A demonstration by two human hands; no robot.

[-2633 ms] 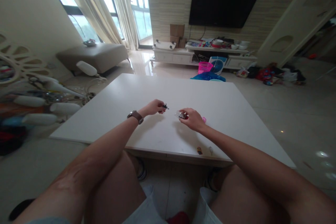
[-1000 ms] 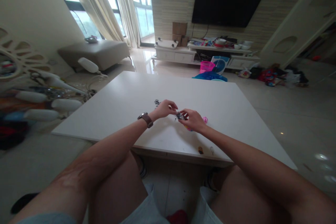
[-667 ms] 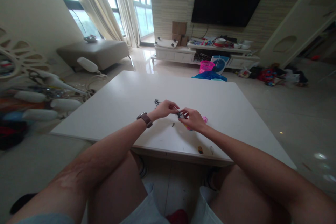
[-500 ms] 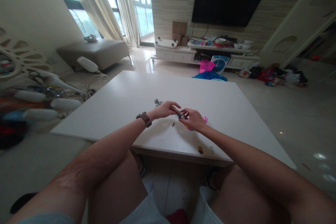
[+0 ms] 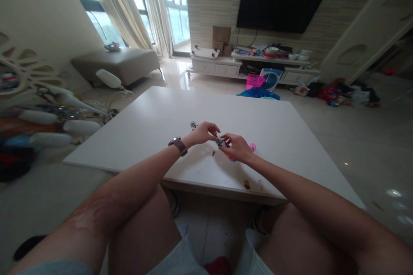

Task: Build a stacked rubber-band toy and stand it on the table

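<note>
two hands meet over the middle of the white desk [image 5: 155,124], close to its near half. the left hand [image 5: 202,132], with a brown watch [image 5: 178,145] on its wrist, and the right hand [image 5: 235,147] both pinch a small dark piece [image 5: 220,142] that sits between their fingertips, just above the desk top. the left fingers [image 5: 215,129] are drawn together on one end of it, and the right fingers [image 5: 226,138] are closed on the other end; what the piece is, i cannot tell, for it is too small.

it looks very light and likely hard, perhaps plastic or metal with thin parts, so it should take a fingertip pinch and no more. it seems easy to drop and may be fiddly or slippery for its size; a hold on its thicker body, not on any thin bit, looks safest.

a tiny dark bit [image 5: 213,153] lies on the desk just below the hands. a small dark cluster [image 5: 192,125] lies just beyond the left hand. a pink thing [image 5: 252,147] lies just beside the right hand, partly hidden by it. two small bits [image 5: 246,184] lie near the front edge, well apart from the hands.
</note>
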